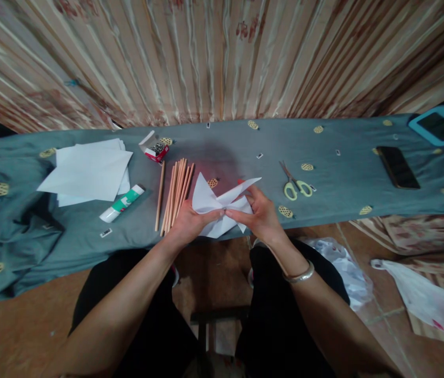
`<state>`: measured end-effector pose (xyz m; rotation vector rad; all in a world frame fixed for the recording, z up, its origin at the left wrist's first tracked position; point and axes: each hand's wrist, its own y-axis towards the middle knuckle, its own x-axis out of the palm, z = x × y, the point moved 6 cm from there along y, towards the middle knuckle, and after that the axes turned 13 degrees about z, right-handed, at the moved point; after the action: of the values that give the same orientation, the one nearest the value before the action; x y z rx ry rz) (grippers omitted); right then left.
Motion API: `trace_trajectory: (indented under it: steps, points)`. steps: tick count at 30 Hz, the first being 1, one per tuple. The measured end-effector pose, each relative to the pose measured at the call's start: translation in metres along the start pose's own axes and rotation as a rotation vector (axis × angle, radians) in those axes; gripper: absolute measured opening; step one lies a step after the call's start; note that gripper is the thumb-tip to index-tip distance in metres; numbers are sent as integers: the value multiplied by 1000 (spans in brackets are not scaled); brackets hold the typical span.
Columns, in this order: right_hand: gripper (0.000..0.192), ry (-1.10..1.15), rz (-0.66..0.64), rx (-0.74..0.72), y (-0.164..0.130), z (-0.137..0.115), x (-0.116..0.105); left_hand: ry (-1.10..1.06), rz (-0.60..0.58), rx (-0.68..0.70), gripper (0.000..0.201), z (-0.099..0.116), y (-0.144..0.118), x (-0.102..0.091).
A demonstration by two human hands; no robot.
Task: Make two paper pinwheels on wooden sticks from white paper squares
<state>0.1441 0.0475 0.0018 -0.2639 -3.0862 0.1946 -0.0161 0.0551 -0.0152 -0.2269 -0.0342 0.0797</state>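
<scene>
A folded piece of white paper (222, 206) with several pointed flaps is pinched between both hands at the near edge of the grey-green cloth (245, 142). My left hand (192, 220) grips its left side, fingers curled over the fold. On the right side my right hand (259, 212) holds it, a metal bangle on that wrist. A row of thin wooden sticks (176, 191) lies just left of my left hand.
A stack of white sheets (90, 170) and a glue stick (121, 203) lie at the left, a small red box (156, 151) behind the sticks. Yellow-handled scissors (295, 184) sit right of my hands. A dark phone (398, 167) and a blue-framed tablet (440, 125) lie far right. Plastic bags (422, 299) are on the floor.
</scene>
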Motion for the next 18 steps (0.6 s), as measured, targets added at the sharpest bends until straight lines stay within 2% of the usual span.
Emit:
trace_trajectory:
  steps: [8, 18]
  points:
    - [68, -2, 39, -8, -1, 5, 0, -12, 42, 73, 48, 3, 1, 1]
    - [67, -27, 85, -19, 0, 6, 0, 4, 78, 168, 36, 2, 3, 0]
